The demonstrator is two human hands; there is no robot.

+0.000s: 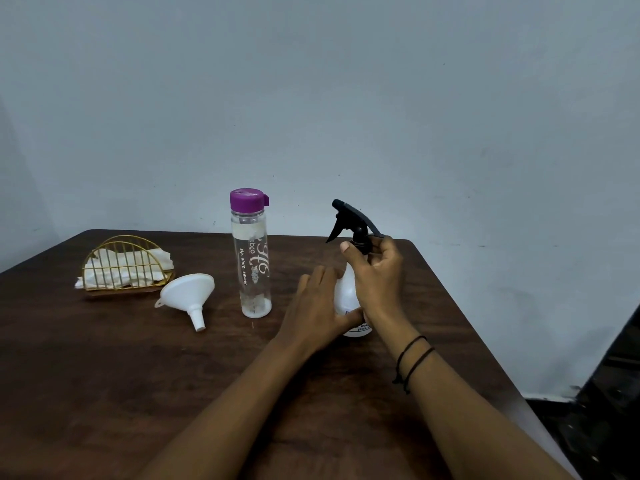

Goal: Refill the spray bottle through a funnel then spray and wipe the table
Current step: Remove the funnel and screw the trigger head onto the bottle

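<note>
A white plastic spray bottle (346, 292) with a black trigger head (351, 221) stands upright on the dark brown wooden worktop (104, 358), toward its right side. The person's right hand (375, 271) is raised at the bottle's neck, its fingers (388, 245) and thumb curled round the black collar just under the trigger head, gripping it. The left hand (320, 308) lies against the lower body of the bottle from the left, fingers nearly straight and close together along the white plastic, the thumb reaching across the front near the label; it seems to steady the bottle rather than clasp it, though the far side of the bottle is hidden. Two thin black cords (412, 358) circle the right wrist.

Just left of the hands stands a tall clear plastic water bottle (251, 261) with a purple flip cap (247, 199), upright and shut. Beside it, further left, a white plastic funnel (188, 296) lies on its side, spout pointing toward the near edge. Behind the funnel sits a gold wire napkin holder (126, 265) holding crumpled white tissues (131, 263).
</note>
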